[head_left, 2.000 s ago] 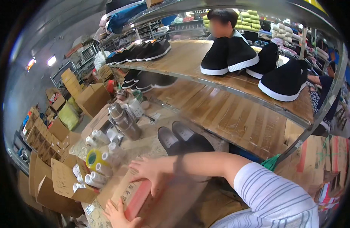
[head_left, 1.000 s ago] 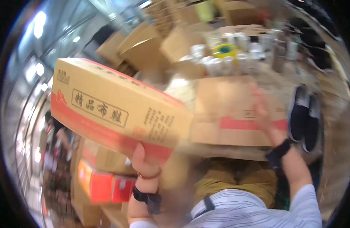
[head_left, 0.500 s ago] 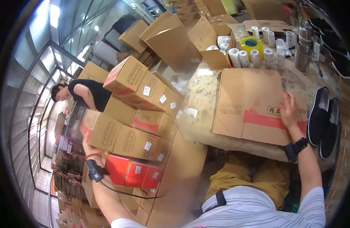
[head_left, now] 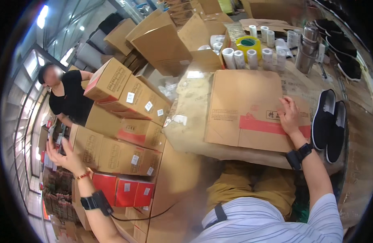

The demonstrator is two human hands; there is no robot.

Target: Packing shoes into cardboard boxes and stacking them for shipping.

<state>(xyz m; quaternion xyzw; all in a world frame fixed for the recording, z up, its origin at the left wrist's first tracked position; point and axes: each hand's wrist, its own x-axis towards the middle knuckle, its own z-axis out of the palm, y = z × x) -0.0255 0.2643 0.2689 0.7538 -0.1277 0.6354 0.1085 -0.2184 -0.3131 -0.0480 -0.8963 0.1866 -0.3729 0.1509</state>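
Observation:
My left hand (head_left: 66,157) is raised at the left with its fingers apart and nothing in it. It is beside the end of the stacked brown cartons (head_left: 113,156), in front of the co-worker. Red boxes (head_left: 125,191) sit lower in that stack, near my left wrist. On the table, my right hand (head_left: 290,115) rests with loosely bent fingers on a flattened brown cardboard carton (head_left: 245,93) with a red band. A pair of black slip-on shoes (head_left: 328,125) lies just right of that hand.
A person in a black shirt (head_left: 73,97) stands behind the cartons. Along the table's far side are white label rolls (head_left: 252,59), yellow tape (head_left: 249,43) and a steel flask (head_left: 307,50). An opened carton (head_left: 206,58) stands at the far left corner; more black shoes (head_left: 348,67) lie at right.
My left hand has come away from the carton's end and moved left, fingers spread. The person has turned toward me and straightened up. My right hand stays on the cardboard; the whole view has shifted.

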